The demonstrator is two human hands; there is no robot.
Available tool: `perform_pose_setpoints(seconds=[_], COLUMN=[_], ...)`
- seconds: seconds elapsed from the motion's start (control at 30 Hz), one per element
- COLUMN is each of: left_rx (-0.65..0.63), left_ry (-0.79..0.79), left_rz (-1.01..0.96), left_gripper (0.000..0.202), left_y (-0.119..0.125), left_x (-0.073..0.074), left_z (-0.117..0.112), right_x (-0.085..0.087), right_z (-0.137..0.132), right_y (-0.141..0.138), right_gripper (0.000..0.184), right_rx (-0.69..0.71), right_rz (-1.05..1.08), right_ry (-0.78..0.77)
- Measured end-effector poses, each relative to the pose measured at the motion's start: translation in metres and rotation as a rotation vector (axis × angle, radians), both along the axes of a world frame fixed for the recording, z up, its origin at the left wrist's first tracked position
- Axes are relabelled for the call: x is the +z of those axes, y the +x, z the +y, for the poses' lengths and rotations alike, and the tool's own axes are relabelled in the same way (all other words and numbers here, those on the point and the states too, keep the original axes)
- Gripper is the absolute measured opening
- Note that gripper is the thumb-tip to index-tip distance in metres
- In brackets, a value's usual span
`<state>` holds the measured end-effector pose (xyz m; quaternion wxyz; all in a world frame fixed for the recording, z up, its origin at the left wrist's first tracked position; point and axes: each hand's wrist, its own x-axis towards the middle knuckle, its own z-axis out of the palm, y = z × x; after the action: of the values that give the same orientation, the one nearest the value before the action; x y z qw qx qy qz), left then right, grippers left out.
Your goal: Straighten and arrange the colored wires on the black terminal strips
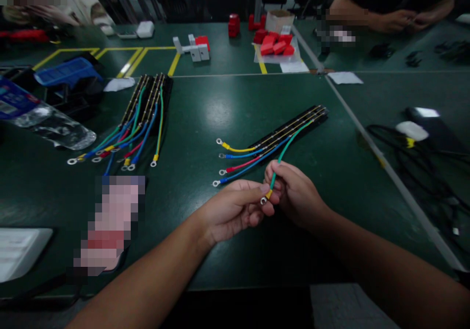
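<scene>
A black terminal strip (290,132) with brass-coloured rails lies slantwise on the green table in front of me. Yellow, blue and red wires ending in ring lugs (222,172) fan out from its left end. My left hand (238,206) pinches the lug end of a green wire (285,148), whose ring with a yellow sleeve (263,200) sticks out below the fingertips. Just above that, my right hand (293,187) grips the same wire between thumb and fingers. The wire's far end runs back to the strip.
Similar wired strips (147,106) lie at the left, near a water bottle (47,116), a blue tray (68,72) and a phone (110,221). Red parts (277,44) and grey blocks (198,51) sit at the back. Cables (407,172) lie right; other people's hands (400,20) show beyond.
</scene>
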<state>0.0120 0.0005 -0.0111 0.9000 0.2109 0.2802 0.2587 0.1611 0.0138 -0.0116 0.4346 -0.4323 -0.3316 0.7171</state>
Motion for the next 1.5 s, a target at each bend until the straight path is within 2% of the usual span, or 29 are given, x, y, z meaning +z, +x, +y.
perform_pose_setpoints(seconds=[0.23, 0.83, 1.5], left_rx=[-0.007, 0.011, 0.014], left_ry=[-0.034, 0.021, -0.026], left_rz=[-0.055, -0.002, -0.003], left_gripper=[0.017, 0.021, 0.017], left_y=[0.0013, 0.0009, 0.0013], left_x=[-0.0022, 0.001, -0.0007], left_z=[-0.0006, -0.0016, -0.002], right_x=[-0.0002, -0.0003, 0.003], right_z=[0.0003, 0.0009, 0.0009], right_y=[-0.0004, 0.0011, -0.0002], right_gripper=[0.026, 0.026, 0.025], right_rx=[0.002, 0.018, 0.003], right_rz=[0.007, 0.001, 0.004], right_ry=[-0.009, 0.014, -0.007])
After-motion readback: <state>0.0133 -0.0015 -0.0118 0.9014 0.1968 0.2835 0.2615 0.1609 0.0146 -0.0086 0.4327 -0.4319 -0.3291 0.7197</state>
